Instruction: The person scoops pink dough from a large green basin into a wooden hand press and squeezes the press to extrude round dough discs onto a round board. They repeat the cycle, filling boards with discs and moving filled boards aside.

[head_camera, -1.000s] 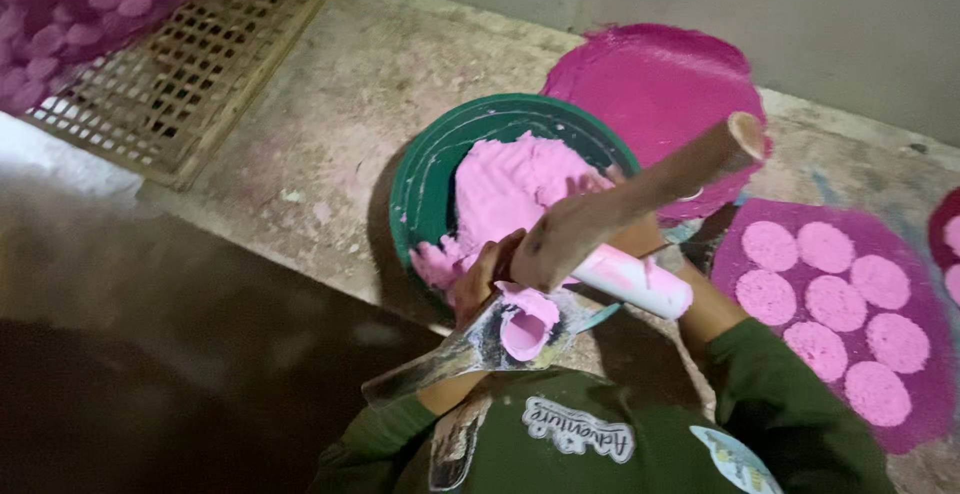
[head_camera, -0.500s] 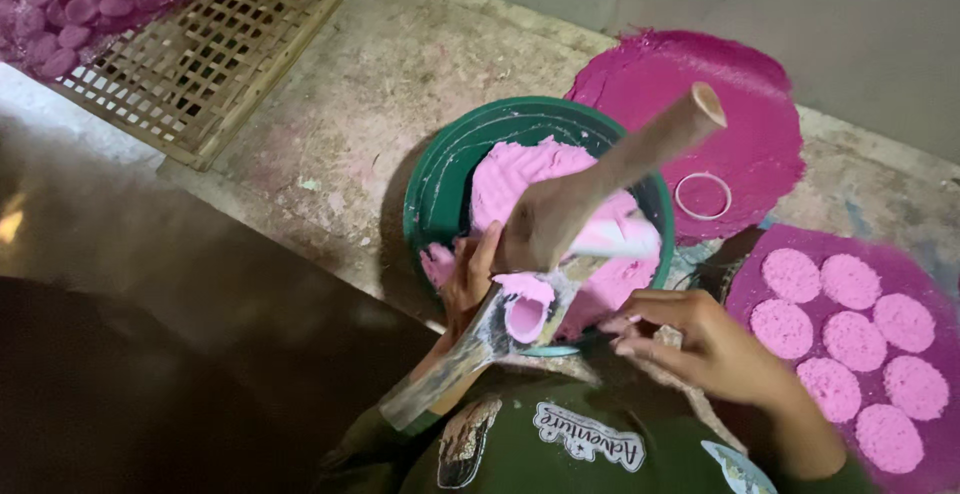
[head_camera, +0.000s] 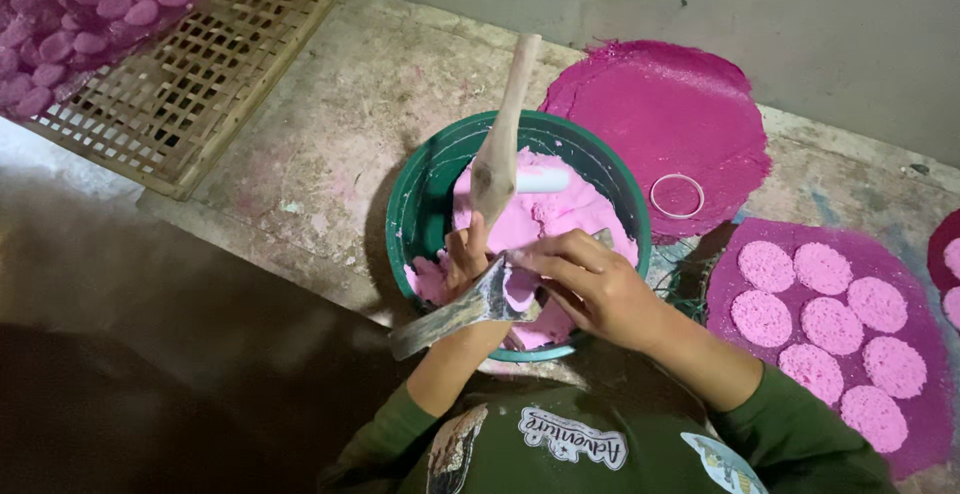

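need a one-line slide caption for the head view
Both hands, left hand and right hand, work a metal scraper over a green basin of pink paste, pink discs alongside.

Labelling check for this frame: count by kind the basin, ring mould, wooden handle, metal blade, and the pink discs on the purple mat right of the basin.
Round green plastic basin: 1
White ring mould: 1
Long wooden handle: 1
Flat grey metal blade: 1
Round pink pressed discs on the purple mat: 8
Total: 12
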`<state>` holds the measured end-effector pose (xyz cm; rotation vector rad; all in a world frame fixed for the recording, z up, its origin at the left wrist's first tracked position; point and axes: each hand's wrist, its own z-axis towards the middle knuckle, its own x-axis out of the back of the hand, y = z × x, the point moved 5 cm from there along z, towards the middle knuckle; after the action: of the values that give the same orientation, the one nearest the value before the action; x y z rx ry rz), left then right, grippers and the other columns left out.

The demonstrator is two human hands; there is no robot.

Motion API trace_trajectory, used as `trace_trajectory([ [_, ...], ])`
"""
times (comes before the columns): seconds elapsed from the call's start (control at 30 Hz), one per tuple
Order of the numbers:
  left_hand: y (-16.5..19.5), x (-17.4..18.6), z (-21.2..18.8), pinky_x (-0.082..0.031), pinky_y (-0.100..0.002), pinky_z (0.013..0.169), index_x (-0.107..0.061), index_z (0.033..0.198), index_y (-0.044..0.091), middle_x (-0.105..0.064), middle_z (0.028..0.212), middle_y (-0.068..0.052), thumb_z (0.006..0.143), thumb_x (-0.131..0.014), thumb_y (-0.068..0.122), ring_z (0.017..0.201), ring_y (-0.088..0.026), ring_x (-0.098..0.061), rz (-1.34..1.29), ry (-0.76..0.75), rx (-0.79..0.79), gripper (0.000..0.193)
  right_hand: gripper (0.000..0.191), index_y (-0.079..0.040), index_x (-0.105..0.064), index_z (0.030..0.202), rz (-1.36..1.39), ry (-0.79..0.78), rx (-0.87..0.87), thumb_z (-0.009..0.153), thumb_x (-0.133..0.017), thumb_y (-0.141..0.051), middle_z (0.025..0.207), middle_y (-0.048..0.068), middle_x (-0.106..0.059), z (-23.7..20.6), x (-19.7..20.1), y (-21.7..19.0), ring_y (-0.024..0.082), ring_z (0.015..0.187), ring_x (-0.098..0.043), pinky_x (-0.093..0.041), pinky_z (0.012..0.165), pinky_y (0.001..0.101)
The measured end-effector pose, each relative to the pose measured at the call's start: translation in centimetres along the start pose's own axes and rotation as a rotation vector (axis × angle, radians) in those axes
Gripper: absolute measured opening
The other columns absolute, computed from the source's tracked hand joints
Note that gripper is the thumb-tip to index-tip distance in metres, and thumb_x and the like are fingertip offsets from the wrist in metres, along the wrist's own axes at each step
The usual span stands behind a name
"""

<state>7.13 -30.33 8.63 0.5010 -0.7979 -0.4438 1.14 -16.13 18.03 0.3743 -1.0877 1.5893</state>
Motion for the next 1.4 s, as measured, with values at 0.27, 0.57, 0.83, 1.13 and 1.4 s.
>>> trace_trajectory([
  [0.27,-2.2,-0.9,0.0,-0.042,-0.058,0.112,-0.023,0.160,0.016,-0.035,0.160,-0.027,0.085,-0.083,0.023,0.129,-0.042,-0.048,0.059,-0.125,-0.022,0.096,0.062,0.007,-0.063,0.130,-0.067,-0.158,0.016,0.069,-0.073,0.004,0.118,0.019,-0.066,0.2,-1.5,0.4,0.035,0.105,-0.065,-0.056,0.086,0.0407],
  [0.57,-9.1,3.2,1.5,-0.035,-0.052,0.122,-0.018,0.160,-0.007,-0.023,0.165,-0.021,0.081,-0.089,0.027,0.145,-0.043,-0.040,-0.074,0.110,0.240,0.112,0.039,-0.004,-0.069,0.121,0.082,-0.125,-0.285,0.083,-0.075,-0.001,0.111,0.017,-0.067,-2.9,-6.5,7.2,0.035,0.103,-0.066,-0.055,0.085,0.0425],
  [0.83,-12.5,3.7,-0.3,-0.037,-0.046,0.125,-0.038,0.155,-0.002,-0.029,0.168,-0.022,0.089,-0.086,0.012,0.146,-0.033,-0.048,-0.028,0.256,0.183,0.083,0.025,-0.007,-0.072,0.099,-0.240,-0.462,-0.477,0.084,-0.066,-0.027,0.105,0.016,-0.072,-4.2,-14.8,8.1,0.038,0.096,-0.069,-0.054,0.082,0.0484],
  [1.13,-13.3,3.3,-1.6,-0.052,-0.042,0.109,-0.021,0.161,0.000,-0.048,0.153,-0.021,0.084,-0.090,0.018,0.128,-0.030,-0.062,-0.201,0.315,0.303,0.106,0.042,-0.004,-0.057,0.124,-0.456,-1.036,-0.545,0.089,-0.063,-0.026,0.091,0.018,-0.072,2.8,-11.6,9.5,0.035,0.081,-0.076,-0.064,0.065,0.0469],
  [1.4,-13.0,3.4,-1.3,-0.046,-0.049,0.119,-0.013,0.163,0.004,-0.037,0.159,-0.028,0.088,-0.089,0.015,0.141,-0.041,-0.052,-0.189,0.298,0.220,0.107,0.021,-0.010,-0.078,0.091,-0.798,-0.798,-0.441,0.089,-0.065,-0.026,0.087,0.016,-0.074,8.4,-2.6,11.9,0.038,0.085,-0.073,-0.058,0.070,0.0487],
])
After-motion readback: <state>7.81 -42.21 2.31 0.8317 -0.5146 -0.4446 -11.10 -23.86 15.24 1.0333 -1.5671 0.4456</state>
